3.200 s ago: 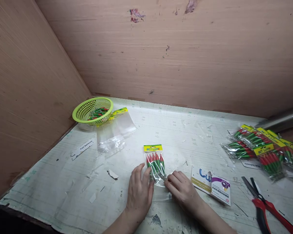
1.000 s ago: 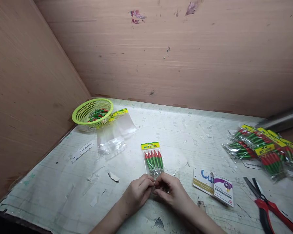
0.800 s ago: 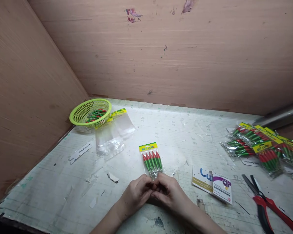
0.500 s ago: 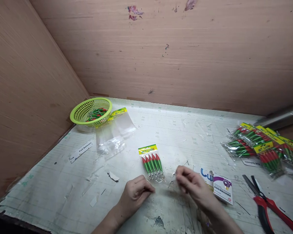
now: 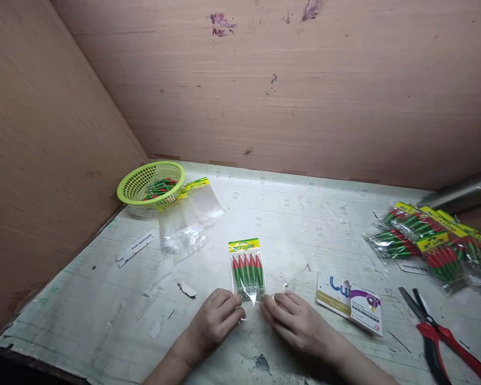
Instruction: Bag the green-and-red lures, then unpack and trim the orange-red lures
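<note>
A clear plastic bag of fishing lures [image 5: 247,270] lies flat in front of me, its yellow header at the far end. Several red and green lures sit side by side inside it. My left hand [image 5: 217,321] pinches the bag's near left corner between thumb and fingers. At the near right corner, my right hand [image 5: 294,321] has its fingers closed on the bag's edge. The near ends of the lures are partly hidden by glare on the plastic and by my fingertips.
A green-yellow basket [image 5: 132,187] with loose lures stands at the back left beside flat bags [image 5: 190,214]. Filled lure bags [image 5: 436,240] are piled at the right. Red-handled pliers [image 5: 431,323] and printed cards [image 5: 364,315] lie nearer. Wooden panels [image 5: 264,123] enclose the table.
My right hand has moved left and down onto the bag's near right corner. My left hand has taken hold of the near left corner. The bag now lies straighter.
</note>
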The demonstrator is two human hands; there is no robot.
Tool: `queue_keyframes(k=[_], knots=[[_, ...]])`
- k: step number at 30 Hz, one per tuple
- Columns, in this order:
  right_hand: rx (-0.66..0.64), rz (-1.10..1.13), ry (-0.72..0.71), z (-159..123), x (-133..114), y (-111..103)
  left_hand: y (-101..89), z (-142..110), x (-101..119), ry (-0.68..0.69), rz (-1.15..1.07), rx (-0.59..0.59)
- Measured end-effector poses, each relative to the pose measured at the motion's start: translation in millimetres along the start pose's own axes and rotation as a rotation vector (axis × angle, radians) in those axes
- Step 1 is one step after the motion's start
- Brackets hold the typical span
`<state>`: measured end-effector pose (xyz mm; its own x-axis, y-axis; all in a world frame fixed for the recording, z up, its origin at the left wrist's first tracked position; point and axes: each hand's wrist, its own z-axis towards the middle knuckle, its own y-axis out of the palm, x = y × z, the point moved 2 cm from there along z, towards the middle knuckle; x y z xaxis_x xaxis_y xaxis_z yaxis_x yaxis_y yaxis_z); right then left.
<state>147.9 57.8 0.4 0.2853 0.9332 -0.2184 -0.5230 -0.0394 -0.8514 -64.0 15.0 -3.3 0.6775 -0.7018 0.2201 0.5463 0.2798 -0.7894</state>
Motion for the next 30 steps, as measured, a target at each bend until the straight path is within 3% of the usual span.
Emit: queue_keyframes(k=[5,12,18,24,27,30], knots=[[0.003,0.139,0.041,5,3,-5,-3.0,2,-2,-0.003,-0.035,0.038],[0.028,0.039,-0.090,4,3,-2,-2.8,1,-4,-0.013,-0.009,0.029],[0.076,0.080,0.014,-2,4,2,-1.1,4,-1,-0.103,-0.055,0.079],[0.043,0.006,-0.088,-1,-4,1,-0.5,12,3,0.003,0.007,0.028],[0.029,0.003,-0.150,2,-2,0,-0.4,12,2,-0.016,-0.006,0.026],[0.074,0.044,-0.084,2,3,-2,0.8,10,2,-0.056,-0.027,0.033]])
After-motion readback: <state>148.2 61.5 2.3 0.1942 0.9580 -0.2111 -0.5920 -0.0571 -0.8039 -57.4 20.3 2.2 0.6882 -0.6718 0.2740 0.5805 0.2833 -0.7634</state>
